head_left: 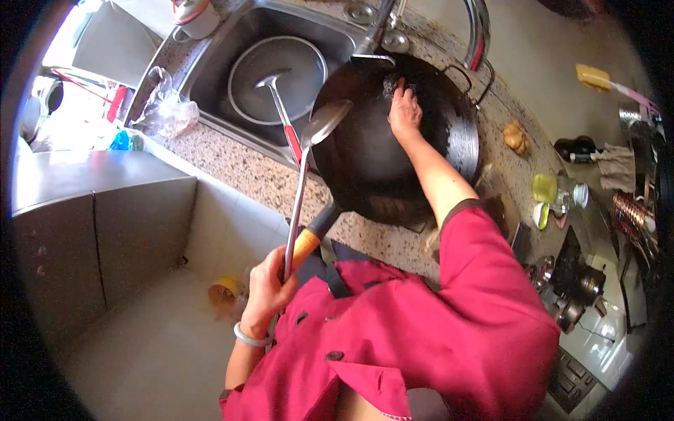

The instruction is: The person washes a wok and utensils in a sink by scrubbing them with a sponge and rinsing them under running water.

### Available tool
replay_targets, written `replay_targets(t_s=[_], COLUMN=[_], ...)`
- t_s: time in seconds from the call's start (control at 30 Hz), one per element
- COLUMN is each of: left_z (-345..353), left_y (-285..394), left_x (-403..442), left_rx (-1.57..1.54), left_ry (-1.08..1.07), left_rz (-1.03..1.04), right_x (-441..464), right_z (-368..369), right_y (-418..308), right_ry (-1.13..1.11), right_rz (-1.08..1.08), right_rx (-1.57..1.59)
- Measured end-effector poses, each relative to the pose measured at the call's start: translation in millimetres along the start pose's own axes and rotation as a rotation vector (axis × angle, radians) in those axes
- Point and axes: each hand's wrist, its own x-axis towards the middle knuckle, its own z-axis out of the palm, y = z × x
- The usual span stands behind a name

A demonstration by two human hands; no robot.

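Note:
A large black wok [372, 168] rests across the sink edge and the counter. My left hand [268, 284] is closed at the end of its black-and-yellow handle [314, 234], also gripping the long metal shaft of a ladle [298, 200]. The ladle's broad metal head lies over the wok's left rim. Inside the wok, near the far wall, my right hand [406, 116] presses a dark, wiry scouring pad [397, 87] against the surface; its fingers are partly bent over the pad.
Left of the wok, the steel sink [210, 77] holds a round, pale-rimmed basin [242, 67] and a red-handled utensil [277, 98]. A faucet [375, 35] reaches over the wok's far rim. A plastic bag [165, 109], ginger-like lump [516, 138] and bottles [562, 202] sit on the counter.

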Motion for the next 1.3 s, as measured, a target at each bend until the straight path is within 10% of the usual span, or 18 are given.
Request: replay_targets(t_s=[0.13,0.47,0.67,0.87,1.07,1.3], left_z=[1.3,3.7,6.0,6.5,4.3,-0.6], left_y=[-1.3,-5.4,-8.7,-13.5,-6.1,5.9], left_x=[-1.3,-0.7,-0.1,-1.7,-2.7,0.6], left_rx=[-0.021,-0.101,-0.099,-0.074,-0.086,-0.037], left_ry=[-0.005,-0.002,0.015,0.012,0.047,0.036], left_rz=[0.0,-0.002,-0.004,-0.002,-0.002,-0.006], right_x=[-28.1,-84.6,-132.7,-80.2,-122.3,-113.1], right_z=[-43.0,-130.7,-105.9,-111.5,-102.2,-70.5], right_y=[39.7,86.1,38.0,100.9,37.5,-88.9], right_ry=[-0.534,-0.86,-0.699,-0.661,-0.881,-0.403], right_rz=[-0.247,-0.554,-0.572,-0.588,-0.431,-0.317], right_rx=[0.055,-0.155,0.374,-0.166,0.27,0.748])
